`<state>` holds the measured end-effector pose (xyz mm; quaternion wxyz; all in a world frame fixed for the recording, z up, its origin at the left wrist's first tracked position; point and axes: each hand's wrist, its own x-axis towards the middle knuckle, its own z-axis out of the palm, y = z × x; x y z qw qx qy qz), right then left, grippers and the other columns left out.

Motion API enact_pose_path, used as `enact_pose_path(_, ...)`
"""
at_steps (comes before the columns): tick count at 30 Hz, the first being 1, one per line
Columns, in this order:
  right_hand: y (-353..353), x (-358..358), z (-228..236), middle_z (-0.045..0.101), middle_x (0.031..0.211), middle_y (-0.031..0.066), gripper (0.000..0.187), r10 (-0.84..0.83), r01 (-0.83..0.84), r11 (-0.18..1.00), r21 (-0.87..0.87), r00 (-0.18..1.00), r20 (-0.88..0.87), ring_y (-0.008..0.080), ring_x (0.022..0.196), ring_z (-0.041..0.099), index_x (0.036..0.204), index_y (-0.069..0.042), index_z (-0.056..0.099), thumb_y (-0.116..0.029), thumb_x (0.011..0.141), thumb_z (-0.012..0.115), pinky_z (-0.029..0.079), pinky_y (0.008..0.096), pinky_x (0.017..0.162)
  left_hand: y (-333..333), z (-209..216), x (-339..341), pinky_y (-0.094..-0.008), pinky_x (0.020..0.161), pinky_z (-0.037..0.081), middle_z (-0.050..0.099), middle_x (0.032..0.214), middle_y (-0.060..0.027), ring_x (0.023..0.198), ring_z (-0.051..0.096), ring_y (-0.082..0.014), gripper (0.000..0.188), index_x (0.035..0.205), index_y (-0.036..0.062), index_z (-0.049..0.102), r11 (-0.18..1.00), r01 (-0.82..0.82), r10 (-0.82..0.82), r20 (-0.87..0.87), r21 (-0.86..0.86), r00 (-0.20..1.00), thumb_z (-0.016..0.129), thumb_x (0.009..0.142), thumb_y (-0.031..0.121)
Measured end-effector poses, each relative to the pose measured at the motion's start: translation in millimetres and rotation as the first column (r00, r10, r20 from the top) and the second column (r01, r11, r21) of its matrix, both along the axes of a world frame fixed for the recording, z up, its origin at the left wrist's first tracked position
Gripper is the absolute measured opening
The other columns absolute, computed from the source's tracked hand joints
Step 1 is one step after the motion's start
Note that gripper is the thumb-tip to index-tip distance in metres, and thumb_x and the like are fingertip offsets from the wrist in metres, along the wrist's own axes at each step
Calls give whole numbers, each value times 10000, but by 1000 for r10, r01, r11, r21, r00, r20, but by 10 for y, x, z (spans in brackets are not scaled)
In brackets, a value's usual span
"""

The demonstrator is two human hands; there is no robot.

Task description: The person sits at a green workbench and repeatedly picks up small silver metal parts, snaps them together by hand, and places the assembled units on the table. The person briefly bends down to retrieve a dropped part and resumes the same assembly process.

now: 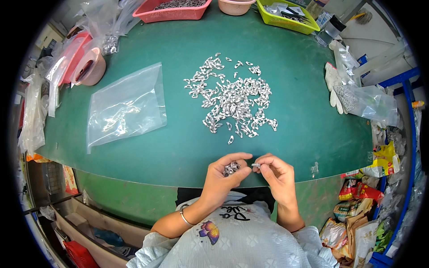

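Observation:
Near the front edge of the green table, my left hand (223, 176) is cupped around several small silver metal parts (231, 168). Just to its right, my right hand (278, 175) pinches one small metal part (256, 165) between thumb and fingers. The two hands are close together but apart. Beyond them lies a loose pile of small silver metal parts (239, 100), each with a ring-like opening, with a few strays around it. A flat clear plastic bag (127, 107) rests on the table left of the pile.
At the far edge stand a red tray (172, 14) of metal pieces, a pink bowl (237, 6) and a yellow-green basket (288, 22) with tools. A pink tub (91, 69) sits far left. White gloves (334, 87) and a filled plastic bag (368, 102) lie at right.

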<state>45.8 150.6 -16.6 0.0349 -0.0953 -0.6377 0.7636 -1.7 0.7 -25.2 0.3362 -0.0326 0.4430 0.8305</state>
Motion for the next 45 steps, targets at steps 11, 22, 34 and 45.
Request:
enact_pose_path(11,-23,38,-8,600,732,70,54,0,34,971,237,990,-141,131,655,504,789,26,579,-12,827,569,390,249,598,0,96,43,-169,477,313,533,736,15,575,418,-22,160,959,-10,627,990,-17,-14,-218,-138,976,612,800,2)
enact_pose_path(22,-22,29,115,615,772,83,162,-13,136,904,405,956,-292,169,683,539,828,14,610,53,686,676,405,266,601,4,156,63,-187,544,357,532,705,0,624,456,-47,131,904,-8,639,973,-95,-7,-439,-209,898,633,774,-24)
enact_pose_path(34,-43,-18,194,616,778,116,190,33,199,834,514,913,-407,226,696,557,824,22,620,88,653,669,440,301,636,-33,218,38,-209,534,373,576,694,-50,611,492,-83,148,854,-30,633,934,-228,1,-637,-275,771,636,714,-79)
enact_pose_path(45,-65,-2,155,608,762,119,188,30,201,854,480,902,-431,224,688,557,821,26,617,87,653,675,441,297,623,-67,205,49,-227,541,394,622,737,-89,614,521,-109,168,837,-35,636,930,-254,0,-692,-264,722,650,680,-93)
